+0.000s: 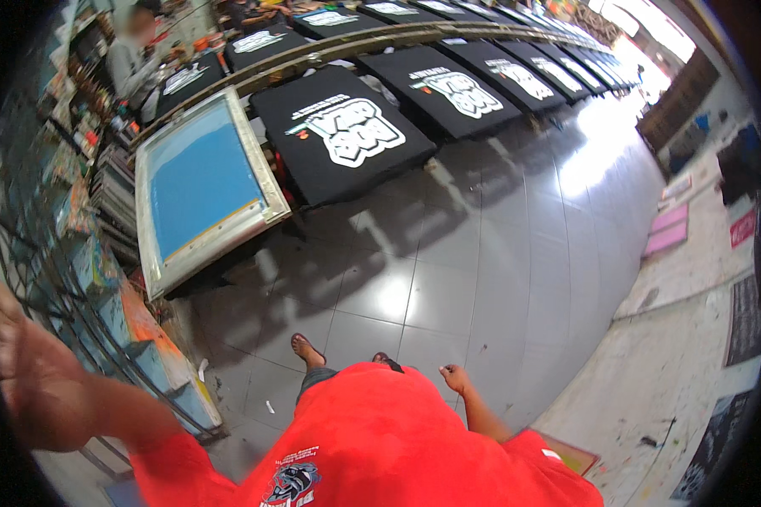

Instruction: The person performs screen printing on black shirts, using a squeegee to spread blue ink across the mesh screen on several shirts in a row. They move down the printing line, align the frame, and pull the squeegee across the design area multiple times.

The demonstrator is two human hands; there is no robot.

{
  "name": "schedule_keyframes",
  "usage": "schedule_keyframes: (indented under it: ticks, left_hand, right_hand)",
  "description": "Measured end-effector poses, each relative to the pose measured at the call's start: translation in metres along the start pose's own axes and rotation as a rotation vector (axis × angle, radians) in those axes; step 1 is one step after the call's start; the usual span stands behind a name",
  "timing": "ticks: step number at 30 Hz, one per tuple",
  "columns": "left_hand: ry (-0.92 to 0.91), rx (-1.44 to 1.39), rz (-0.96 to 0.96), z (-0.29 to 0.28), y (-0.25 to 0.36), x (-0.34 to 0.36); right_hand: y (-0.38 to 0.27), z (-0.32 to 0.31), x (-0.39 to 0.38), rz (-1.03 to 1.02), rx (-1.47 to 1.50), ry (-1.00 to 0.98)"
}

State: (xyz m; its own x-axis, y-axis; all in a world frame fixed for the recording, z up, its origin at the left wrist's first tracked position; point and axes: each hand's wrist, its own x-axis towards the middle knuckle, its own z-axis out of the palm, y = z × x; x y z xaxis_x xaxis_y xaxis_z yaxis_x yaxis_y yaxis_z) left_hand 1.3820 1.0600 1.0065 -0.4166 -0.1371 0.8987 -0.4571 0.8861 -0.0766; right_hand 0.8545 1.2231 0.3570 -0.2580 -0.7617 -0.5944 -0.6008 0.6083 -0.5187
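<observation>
My left hand (38, 384) is raised close to the camera at the left rim. It is blurred, and the dark edge cuts off its fingertips, so I cannot tell what they do. Low at my right side hangs my right hand (455, 378), its fingers curled together; a tiny dark spot shows at them, too small to name. Ahead on the left, apart from both hands, a screen-printing frame (254, 156) with blue mesh (203, 186) rests at the near end of the row. Beside it lies a black T-shirt (292, 127) with a white print, flat on a board.
More printed black shirts (457, 89) run in two rows toward the bright far end. A person (131, 63) is at the far left. Stained steps or shelves (156, 363) and thin metal bars stand left. A long pale worktop (609, 397) lines the right, beyond the grey tiled floor (440, 296).
</observation>
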Motion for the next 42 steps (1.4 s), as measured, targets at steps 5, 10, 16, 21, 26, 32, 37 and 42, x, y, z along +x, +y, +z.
schedule_keyframes:
  ticks: [5,10,16,21,26,32,37,42]
  left_hand:
    - [0.002,-0.236,-0.363,0.043,-0.028,-0.078]
    - [-0.047,0.114,-1.022,0.065,-0.051,-0.247]
    - [-0.608,0.236,-1.624,0.062,0.065,-0.561]
    - [-1.488,-0.446,-1.675,0.055,0.191,-0.661]
    - [-1.041,-0.414,-1.988,0.104,0.228,-0.645]
    - [-0.584,-0.131,-1.878,0.123,0.156,-0.598]
    - [0.029,0.128,-2.029,0.057,0.033,-0.572]
    - [0.379,0.169,-1.894,-0.007,-0.116,-0.546]
  right_hand:
    - [-0.001,0.003,-0.019,0.088,0.080,-0.007]
    - [0.005,0.013,-0.028,0.154,0.054,-0.023]
    - [0.003,0.016,-0.011,0.109,0.014,-0.039]
    - [-0.008,0.009,-0.004,0.076,0.009,0.012]
    - [-0.025,0.000,0.011,0.071,-0.089,-0.105]
    - [-0.101,-0.004,0.052,-0.165,-0.056,-0.108]
    - [-0.285,-0.046,0.059,-0.400,0.170,-0.113]
    - [-0.472,-0.079,0.047,-0.647,0.459,-0.178]
